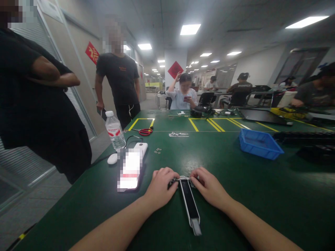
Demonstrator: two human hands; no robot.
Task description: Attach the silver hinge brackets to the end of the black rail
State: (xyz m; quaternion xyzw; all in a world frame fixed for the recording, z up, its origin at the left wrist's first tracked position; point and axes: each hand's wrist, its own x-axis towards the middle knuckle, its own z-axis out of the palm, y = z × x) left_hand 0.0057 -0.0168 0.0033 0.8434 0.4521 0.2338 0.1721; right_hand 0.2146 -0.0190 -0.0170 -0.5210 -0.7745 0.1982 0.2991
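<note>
A long narrow black part with a light metal frame (190, 202) lies on the green table (235, 195), pointing toward me. My left hand (160, 186) is curled at the left side of its far end, fingers closed on a small dark piece there. My right hand (208, 186) is curled at the right side of the same end, fingers pinched on the frame's top. What exactly sits under the fingers is hidden.
A phone (129, 169) lies left of my hands, with a white mouse (112, 158), a water bottle (115, 130) and red scissors (145, 131) beyond. Small metal bits (157, 150) lie nearby. A blue tray (259, 143) stands right. Two people stand at left; others sit behind.
</note>
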